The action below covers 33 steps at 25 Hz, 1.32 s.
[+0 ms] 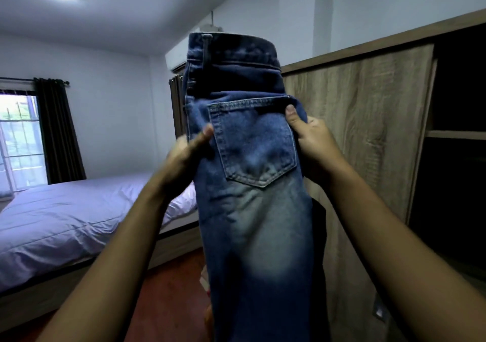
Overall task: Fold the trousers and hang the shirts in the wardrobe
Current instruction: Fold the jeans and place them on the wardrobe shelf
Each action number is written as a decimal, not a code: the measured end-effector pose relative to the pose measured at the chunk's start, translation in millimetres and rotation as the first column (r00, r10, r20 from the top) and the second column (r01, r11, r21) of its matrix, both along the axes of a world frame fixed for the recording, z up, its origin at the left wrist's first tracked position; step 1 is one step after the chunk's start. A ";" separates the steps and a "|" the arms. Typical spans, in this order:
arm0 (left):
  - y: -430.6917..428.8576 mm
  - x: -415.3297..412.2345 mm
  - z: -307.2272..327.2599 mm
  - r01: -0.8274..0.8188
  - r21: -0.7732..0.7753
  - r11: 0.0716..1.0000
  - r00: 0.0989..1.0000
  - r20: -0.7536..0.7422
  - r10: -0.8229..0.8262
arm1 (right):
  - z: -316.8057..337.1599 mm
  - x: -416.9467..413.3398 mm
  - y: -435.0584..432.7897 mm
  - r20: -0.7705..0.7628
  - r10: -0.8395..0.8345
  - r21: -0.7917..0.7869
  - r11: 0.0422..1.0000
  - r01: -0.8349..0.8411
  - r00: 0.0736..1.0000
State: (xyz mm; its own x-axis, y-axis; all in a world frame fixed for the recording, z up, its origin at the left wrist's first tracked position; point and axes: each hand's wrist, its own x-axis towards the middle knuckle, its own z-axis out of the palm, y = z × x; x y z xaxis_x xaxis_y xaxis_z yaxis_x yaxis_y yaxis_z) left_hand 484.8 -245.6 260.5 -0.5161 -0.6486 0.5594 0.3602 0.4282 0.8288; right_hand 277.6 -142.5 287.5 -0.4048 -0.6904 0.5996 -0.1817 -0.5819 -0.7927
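Observation:
A pair of blue jeans (252, 210) hangs upright in front of me, folded lengthwise, waistband up and one back pocket facing me. My left hand (184, 157) grips the left edge beside the pocket, thumb on the front. My right hand (313, 141) grips the right edge at the pocket's top corner, thumb pressed on the denim. The legs run down out of the frame. The wooden wardrobe (368, 131) stands right behind the jeans, its sliding door shut on the left part and dark open shelves (457, 134) showing at the right.
A bed (79, 223) with a pale sheet fills the left side, over a reddish floor (171, 302). A window with dark curtains (60, 131) is at the far left, an air conditioner (176, 57) high on the back wall.

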 end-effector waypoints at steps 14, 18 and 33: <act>18.6 -99.3 -102.0 -0.125 0.243 0.962 0.991 0.073 0.111 | -106.8 -112.8 16.6 0.126 0.325 0.629 0.704 -0.328 0.937; 7.5 -113.1 -99.8 -0.143 0.156 0.977 0.982 0.141 0.121 | -106.4 -151.7 35.8 0.031 0.321 0.612 0.743 -0.272 0.947; 40.3 -195.1 -89.5 -0.409 -0.177 0.895 0.912 -0.126 0.391 | -90.7 -237.0 77.2 -0.502 -0.176 0.136 0.951 0.279 0.847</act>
State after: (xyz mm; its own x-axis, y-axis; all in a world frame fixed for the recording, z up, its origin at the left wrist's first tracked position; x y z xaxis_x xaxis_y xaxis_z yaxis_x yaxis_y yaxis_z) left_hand 289.7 -205.3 171.1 -0.1810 -0.6634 0.7260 0.1896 0.7008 0.6877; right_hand 40.6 -65.3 196.8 -0.2636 -0.7381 0.6211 -0.6753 -0.3186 -0.6652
